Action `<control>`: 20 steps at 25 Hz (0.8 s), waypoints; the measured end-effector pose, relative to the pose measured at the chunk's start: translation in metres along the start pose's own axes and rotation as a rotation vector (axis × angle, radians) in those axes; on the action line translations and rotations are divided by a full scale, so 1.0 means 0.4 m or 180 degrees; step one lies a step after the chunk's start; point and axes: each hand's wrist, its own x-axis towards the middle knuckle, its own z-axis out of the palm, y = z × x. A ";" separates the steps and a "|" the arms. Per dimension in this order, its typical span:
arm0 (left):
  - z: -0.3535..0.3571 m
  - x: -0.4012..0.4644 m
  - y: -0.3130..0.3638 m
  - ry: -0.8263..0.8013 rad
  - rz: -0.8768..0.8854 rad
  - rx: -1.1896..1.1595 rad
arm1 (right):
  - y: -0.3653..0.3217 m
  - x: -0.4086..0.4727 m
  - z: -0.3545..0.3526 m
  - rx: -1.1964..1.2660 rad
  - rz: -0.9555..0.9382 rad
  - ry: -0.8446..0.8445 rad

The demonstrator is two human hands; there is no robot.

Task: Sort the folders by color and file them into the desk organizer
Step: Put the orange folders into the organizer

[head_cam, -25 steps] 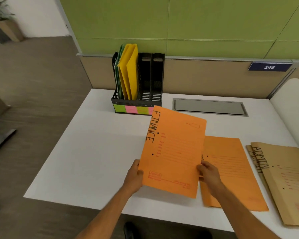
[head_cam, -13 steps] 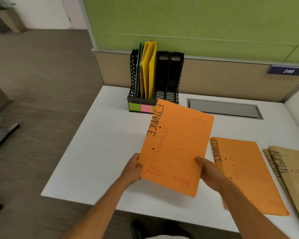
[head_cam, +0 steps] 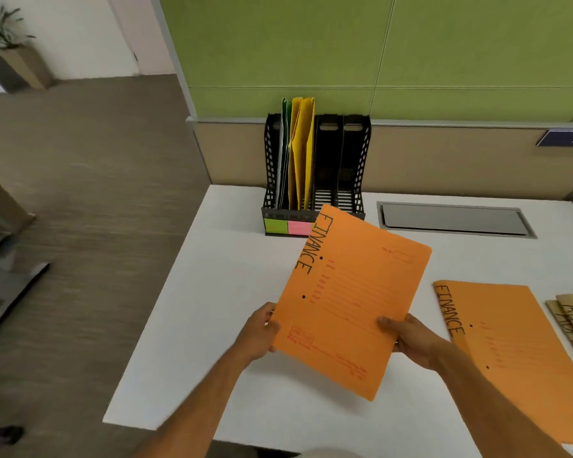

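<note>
Orange folder (head_cam: 354,302) between both grips

Both hands, left (head_cam: 257,333) and right (head_cam: 411,338), hold an orange folder (head_cam: 351,302) tilted above the white bench (head_cam: 212,309), near a black organizer (head_cam: 315,166) with green and yellow folders (head_cam: 301,153).

Even bright light, soft blur, wide-angle bowing

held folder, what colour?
Orange, with black FINANCE lettering; the folder shows best in the head view, gripped by left hand and right hand.
</note>
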 end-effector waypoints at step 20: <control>-0.177 0.461 -0.048 -0.0817 0.0324 0.2861 | -0.086 0.046 0.124 0.0599 -0.0976 0.1666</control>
